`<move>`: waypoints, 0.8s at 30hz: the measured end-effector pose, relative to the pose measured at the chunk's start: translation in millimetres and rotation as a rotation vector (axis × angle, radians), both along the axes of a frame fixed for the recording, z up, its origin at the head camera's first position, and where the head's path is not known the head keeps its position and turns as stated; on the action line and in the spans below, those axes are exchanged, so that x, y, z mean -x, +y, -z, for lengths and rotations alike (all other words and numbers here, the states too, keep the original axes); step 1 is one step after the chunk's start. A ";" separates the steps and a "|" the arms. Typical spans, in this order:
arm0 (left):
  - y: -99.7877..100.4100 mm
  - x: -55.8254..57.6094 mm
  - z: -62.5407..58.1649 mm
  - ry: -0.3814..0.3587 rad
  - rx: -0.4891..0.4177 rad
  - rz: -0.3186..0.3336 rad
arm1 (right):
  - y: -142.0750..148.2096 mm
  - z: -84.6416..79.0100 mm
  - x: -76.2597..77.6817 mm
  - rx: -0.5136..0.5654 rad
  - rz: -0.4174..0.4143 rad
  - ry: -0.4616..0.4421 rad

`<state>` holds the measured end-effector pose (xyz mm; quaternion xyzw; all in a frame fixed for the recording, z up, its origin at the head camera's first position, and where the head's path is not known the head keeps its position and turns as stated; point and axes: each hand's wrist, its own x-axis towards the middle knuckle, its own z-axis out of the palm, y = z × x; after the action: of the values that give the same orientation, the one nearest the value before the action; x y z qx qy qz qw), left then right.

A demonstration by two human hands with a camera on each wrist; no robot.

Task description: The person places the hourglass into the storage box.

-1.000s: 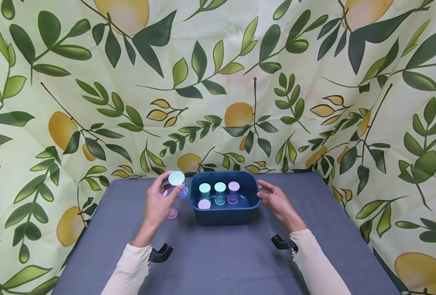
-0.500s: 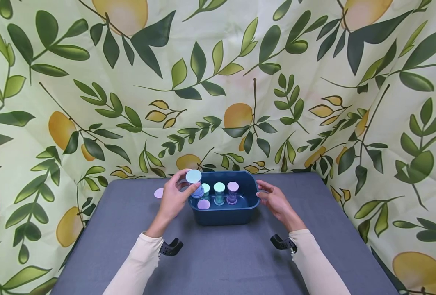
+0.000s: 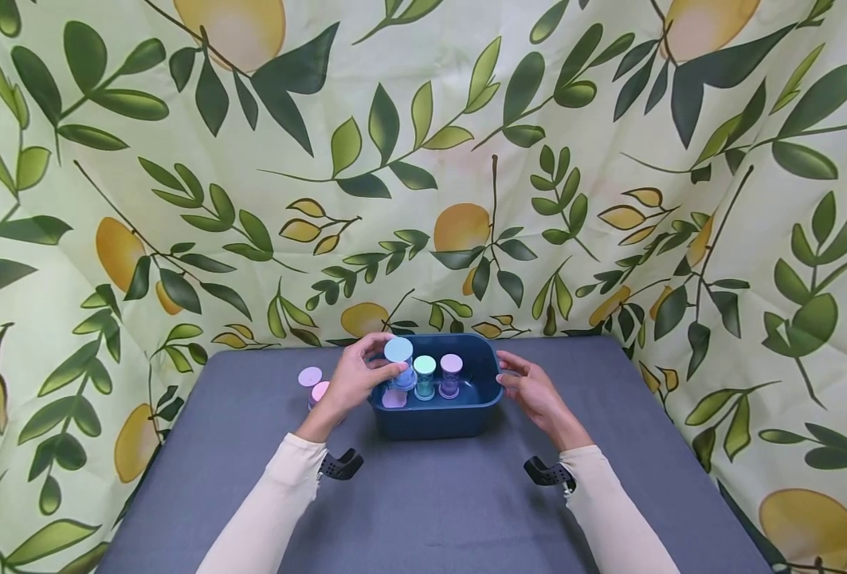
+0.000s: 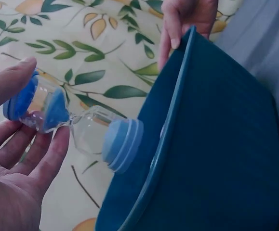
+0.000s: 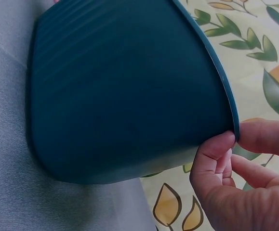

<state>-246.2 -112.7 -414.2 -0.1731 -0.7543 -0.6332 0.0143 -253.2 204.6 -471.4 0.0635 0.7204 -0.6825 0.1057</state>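
My left hand [image 3: 354, 376] holds a blue-capped hourglass [image 3: 399, 351] over the left end of a dark blue bin [image 3: 437, 424]. The left wrist view shows the thumb and fingers around its upper bulb, blue sand inside, and the lower cap [image 4: 124, 144] tilted at the bin's rim. Inside the bin stand a teal hourglass [image 3: 425, 377] and a purple hourglass [image 3: 451, 377]; a lilac cap [image 3: 394, 399] shows near the front left. A green-topped hourglass there is hidden behind the held one. My right hand [image 3: 534, 391] pinches the bin's right rim between thumb and finger.
Left of the bin, partly behind my left hand, are a lilac-topped hourglass [image 3: 310, 376] and a pink-topped one [image 3: 319, 391]. A grey cloth [image 3: 437, 510] covers the table. Behind it hangs a leaf-and-lemon patterned curtain [image 3: 387, 263].
My left hand has carried the blue hourglass rightward from beside the bin to over its left end, then lower. The lilac and pink tops on the left have come into view. My right hand stays put.
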 end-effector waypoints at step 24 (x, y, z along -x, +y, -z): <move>27.3 12.6 17.8 -0.068 0.271 0.179 | 8.8 5.0 -2.8 0.012 -0.017 -0.010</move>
<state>-258.8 -85.4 -432.0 -0.2183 -0.8144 -0.5300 -0.0910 -250.4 213.4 -476.5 0.0600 0.7162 -0.6857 0.1155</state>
